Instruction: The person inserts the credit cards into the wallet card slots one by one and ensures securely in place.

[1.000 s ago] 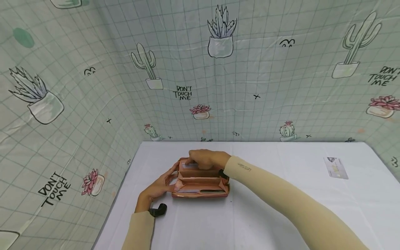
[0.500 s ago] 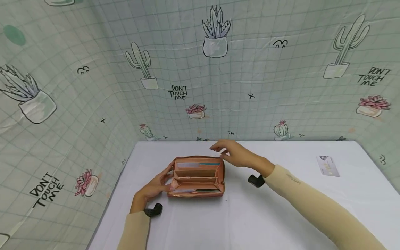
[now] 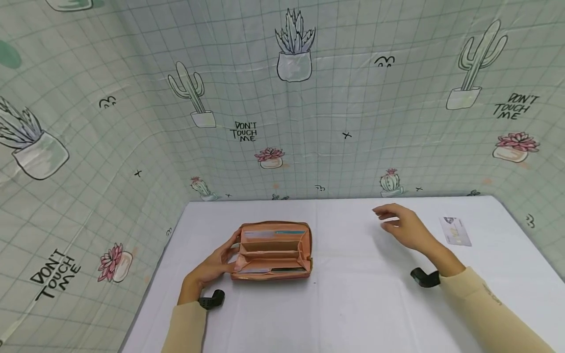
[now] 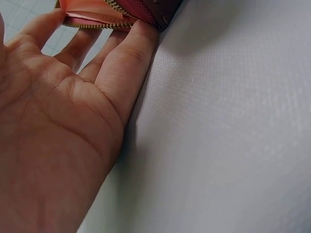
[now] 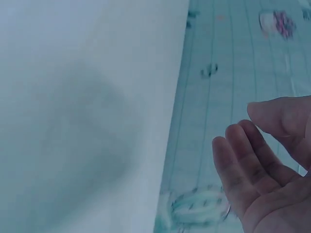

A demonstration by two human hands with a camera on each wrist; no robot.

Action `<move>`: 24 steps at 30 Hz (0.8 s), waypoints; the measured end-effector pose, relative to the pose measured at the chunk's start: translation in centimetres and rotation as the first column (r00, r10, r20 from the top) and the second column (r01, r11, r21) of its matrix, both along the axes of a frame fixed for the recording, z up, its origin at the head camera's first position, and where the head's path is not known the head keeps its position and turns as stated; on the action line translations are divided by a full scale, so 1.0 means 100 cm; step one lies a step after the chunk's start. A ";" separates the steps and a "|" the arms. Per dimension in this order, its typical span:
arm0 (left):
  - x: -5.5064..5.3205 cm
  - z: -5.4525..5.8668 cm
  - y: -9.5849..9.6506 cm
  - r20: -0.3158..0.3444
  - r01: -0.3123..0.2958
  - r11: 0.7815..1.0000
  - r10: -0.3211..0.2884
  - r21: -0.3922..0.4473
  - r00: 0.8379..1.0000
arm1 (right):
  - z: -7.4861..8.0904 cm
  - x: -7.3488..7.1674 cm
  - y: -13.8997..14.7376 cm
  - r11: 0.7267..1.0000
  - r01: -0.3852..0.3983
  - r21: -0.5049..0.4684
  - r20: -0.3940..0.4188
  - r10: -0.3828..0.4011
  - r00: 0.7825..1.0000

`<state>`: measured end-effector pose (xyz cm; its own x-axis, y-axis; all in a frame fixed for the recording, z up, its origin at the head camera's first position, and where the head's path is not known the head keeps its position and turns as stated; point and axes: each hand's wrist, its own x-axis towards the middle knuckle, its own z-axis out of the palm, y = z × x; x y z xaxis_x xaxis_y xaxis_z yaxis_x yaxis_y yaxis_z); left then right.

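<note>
An unzipped pink zip-around wallet (image 3: 271,252) lies spread on the table, its inner dividers showing. Cards (image 3: 289,232) stick up in the back slots, and more cards (image 3: 287,269) show in the front ones. At the wallet's left end, my left hand (image 3: 213,264) holds it between thumb and fingers; the left wrist view shows the fingers (image 4: 124,63) against its brass zip (image 4: 97,25). To the right, my right hand (image 3: 406,228) hovers over the table with loosely bent fingers and nothing in it. A single card (image 3: 455,231) lies flat just right of that hand.
The white table (image 3: 353,304) reaches back to a hanging cloth (image 3: 335,98) printed with cacti, which also covers the left side. Each wrist carries a small black camera mount (image 3: 425,278).
My right hand has withdrawn from the wallet's back slots and travelled right towards the lone card. The left hand keeps its hold on the wallet. The head view has shifted slightly.
</note>
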<state>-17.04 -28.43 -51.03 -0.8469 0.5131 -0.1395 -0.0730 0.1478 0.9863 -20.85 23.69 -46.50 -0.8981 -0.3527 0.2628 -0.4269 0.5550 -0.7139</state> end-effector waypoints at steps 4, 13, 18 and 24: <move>-0.001 -0.001 -0.001 -0.007 0.004 1.000 -0.004 0.005 1.000 | -0.004 0.008 0.033 0.995 0.098 0.015 -0.004 -0.098 0.995; -0.001 -0.002 -0.001 -0.017 0.003 1.000 -0.003 0.007 1.000 | -0.014 0.022 0.095 0.896 0.419 0.146 0.028 -0.427 0.904; -0.001 -0.003 -0.002 -0.013 0.007 1.000 -0.007 0.000 1.000 | -0.021 0.028 0.116 0.849 0.498 0.176 0.095 -0.518 0.850; 0.000 -0.003 -0.002 -0.014 0.016 1.000 -0.016 0.004 1.000 | -0.026 0.033 0.135 0.789 0.568 0.234 0.163 -0.608 0.777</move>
<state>-17.06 -28.64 -51.37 -0.8404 0.5273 -0.1254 -0.0564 0.1451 0.9878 -17.60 37.16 -49.12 -0.9694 0.2443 0.0227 0.1771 0.7609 -0.6242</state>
